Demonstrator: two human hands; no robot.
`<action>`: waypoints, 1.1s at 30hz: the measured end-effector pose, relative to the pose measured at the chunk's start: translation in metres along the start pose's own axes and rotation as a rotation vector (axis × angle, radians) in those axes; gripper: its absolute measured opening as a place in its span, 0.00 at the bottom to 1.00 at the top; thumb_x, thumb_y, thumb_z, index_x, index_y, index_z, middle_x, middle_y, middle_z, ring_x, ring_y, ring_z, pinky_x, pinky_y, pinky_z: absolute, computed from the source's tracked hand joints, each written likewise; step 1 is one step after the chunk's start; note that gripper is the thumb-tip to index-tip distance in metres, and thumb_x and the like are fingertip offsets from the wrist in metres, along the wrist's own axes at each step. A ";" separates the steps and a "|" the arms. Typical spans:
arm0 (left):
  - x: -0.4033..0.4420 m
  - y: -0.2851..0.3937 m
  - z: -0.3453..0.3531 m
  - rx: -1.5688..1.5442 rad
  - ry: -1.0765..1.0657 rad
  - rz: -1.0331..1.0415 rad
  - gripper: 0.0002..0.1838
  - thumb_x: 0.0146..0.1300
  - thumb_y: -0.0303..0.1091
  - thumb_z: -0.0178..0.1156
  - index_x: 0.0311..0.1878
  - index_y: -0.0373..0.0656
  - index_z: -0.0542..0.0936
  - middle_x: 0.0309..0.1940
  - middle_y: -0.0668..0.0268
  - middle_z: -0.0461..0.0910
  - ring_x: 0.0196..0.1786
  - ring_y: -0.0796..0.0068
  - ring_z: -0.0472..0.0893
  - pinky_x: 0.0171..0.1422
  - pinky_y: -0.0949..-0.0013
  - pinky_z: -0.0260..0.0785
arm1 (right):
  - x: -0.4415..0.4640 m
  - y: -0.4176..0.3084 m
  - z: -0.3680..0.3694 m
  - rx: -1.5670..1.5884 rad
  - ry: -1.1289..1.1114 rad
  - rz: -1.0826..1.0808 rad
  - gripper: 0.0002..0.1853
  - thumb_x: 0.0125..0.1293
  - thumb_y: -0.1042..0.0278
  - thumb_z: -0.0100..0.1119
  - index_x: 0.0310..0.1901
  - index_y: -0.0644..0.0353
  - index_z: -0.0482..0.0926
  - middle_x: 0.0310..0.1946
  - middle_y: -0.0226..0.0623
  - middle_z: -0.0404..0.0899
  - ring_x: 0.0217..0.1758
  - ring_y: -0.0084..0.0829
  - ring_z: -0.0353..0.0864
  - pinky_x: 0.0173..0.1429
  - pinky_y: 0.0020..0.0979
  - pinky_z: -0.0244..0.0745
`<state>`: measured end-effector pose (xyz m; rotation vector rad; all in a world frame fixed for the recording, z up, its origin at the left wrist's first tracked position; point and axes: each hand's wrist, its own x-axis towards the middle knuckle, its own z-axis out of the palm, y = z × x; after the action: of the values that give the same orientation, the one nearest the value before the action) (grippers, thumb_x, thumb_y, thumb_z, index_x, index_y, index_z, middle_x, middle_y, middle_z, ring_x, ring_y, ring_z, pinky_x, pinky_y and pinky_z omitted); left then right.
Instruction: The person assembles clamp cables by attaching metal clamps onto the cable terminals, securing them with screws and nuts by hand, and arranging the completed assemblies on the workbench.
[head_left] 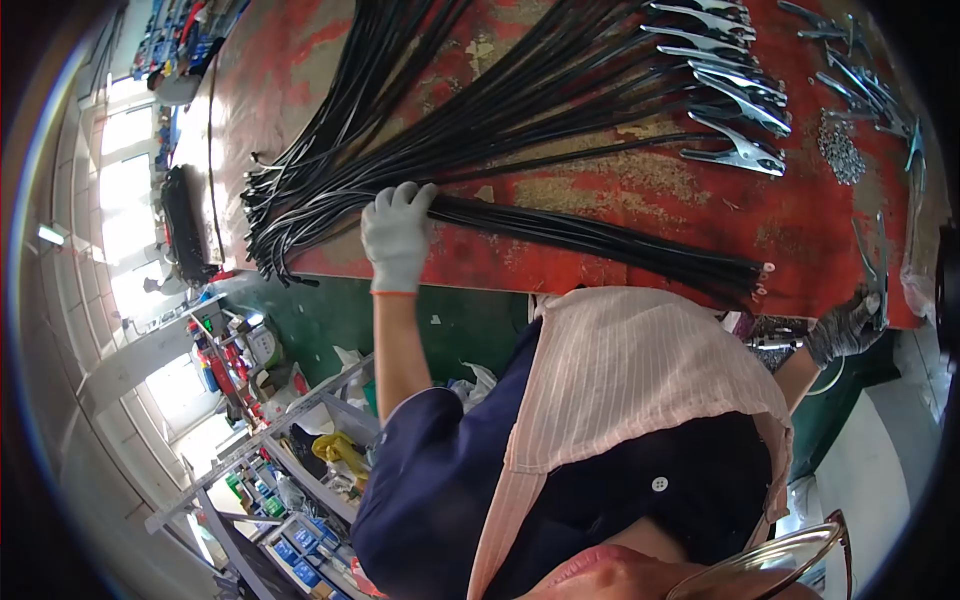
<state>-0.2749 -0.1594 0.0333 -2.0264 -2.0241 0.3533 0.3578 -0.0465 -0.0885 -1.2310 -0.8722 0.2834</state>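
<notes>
While the left hand (397,232) curls fingers round cables (600,237) — likely floppy, best gripped mid-bundle — the right hand (843,332) pinches a clamp (882,256).

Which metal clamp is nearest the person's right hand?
The clamp at the table's near right corner, by the right hand; the other clamps lie farther up.

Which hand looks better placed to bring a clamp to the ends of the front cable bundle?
Probably the right hand: it holds a clamp close to those cable ends. The left hand is on the bundle, much farther from them.
</notes>
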 end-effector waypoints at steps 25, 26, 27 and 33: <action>0.123 0.250 -0.090 -0.944 -0.461 0.611 0.15 0.66 0.43 0.59 0.51 0.47 0.82 0.41 0.57 0.84 0.44 0.54 0.84 0.46 0.57 0.76 | -0.030 -0.131 0.026 -0.550 -0.633 0.176 0.20 0.56 0.76 0.74 0.51 0.58 0.81 0.42 0.33 0.86 0.46 0.25 0.85 0.54 0.27 0.78; 0.127 0.257 -0.093 -0.958 -0.517 0.599 0.16 0.68 0.45 0.58 0.51 0.47 0.82 0.41 0.57 0.85 0.45 0.54 0.84 0.46 0.57 0.76 | -0.026 -0.137 0.027 -0.586 -0.658 0.232 0.20 0.56 0.76 0.74 0.51 0.58 0.81 0.42 0.33 0.86 0.47 0.26 0.85 0.54 0.27 0.78; 0.130 0.260 -0.092 -0.919 -0.525 0.614 0.16 0.68 0.45 0.58 0.51 0.46 0.82 0.41 0.56 0.85 0.45 0.54 0.84 0.46 0.57 0.76 | -0.023 -0.143 0.029 -0.619 -0.682 0.291 0.21 0.56 0.76 0.74 0.52 0.58 0.81 0.43 0.33 0.86 0.47 0.26 0.85 0.54 0.27 0.79; 0.127 0.238 -0.056 -0.910 -0.306 0.511 0.15 0.68 0.45 0.59 0.47 0.45 0.84 0.40 0.55 0.85 0.41 0.54 0.85 0.46 0.58 0.77 | -0.023 -0.113 0.005 -0.430 -0.644 0.269 0.21 0.60 0.70 0.73 0.55 0.58 0.79 0.45 0.33 0.85 0.47 0.25 0.84 0.53 0.28 0.78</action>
<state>-0.0319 -0.0330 0.0044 -3.2227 -1.9959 -0.2593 0.3099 -0.0966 0.0037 -1.6993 -1.3664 0.7664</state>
